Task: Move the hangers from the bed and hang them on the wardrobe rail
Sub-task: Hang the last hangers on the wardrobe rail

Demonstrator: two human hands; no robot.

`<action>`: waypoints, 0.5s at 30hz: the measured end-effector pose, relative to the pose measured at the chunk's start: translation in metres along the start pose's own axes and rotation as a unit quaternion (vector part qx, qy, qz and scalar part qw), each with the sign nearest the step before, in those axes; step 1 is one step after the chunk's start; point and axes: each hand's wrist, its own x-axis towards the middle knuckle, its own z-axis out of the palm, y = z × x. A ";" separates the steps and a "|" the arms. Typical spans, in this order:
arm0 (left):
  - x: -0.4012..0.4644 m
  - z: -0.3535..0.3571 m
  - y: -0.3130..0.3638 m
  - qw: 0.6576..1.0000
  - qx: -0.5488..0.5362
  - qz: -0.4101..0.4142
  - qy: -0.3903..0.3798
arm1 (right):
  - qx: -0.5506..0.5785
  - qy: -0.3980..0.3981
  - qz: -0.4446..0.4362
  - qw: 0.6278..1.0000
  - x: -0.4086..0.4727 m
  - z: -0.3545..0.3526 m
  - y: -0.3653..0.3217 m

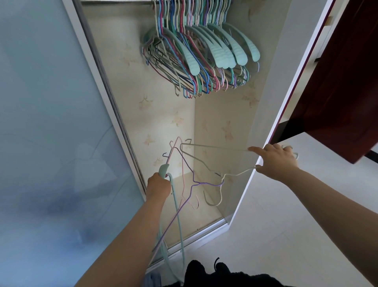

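I stand before the open wardrobe. My left hand [158,185] grips a bunch of hangers [184,180]: a mint one, a purple one and a pink one, low in front of the opening. My right hand [275,160] holds a cream wire hanger [206,161] by one end, its hook hanging downward beside the purple one. High up, the wardrobe rail [114,2] carries several hung hangers [202,53] in mint, blue, pink and cream, crowded toward its right side. The bed is out of view.
A frosted blue sliding door [51,123] fills the left. The wardrobe's white side panel [272,98] and a dark red door [343,77] stand on the right. Pale tiled floor [286,235] lies below, with dark clothing at the bottom edge.
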 end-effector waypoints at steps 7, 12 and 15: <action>0.007 0.002 -0.005 0.978 -0.139 -0.141 -0.071 | -0.003 0.055 0.003 0.998 -0.011 0.008 -0.004; 0.015 -0.003 -0.008 0.950 -0.224 -0.211 -0.056 | 0.041 -0.047 0.161 0.985 -0.016 0.016 -0.010; 0.011 -0.007 -0.005 0.956 -0.230 -0.175 -0.039 | 0.002 -0.098 0.201 0.975 -0.020 0.024 -0.008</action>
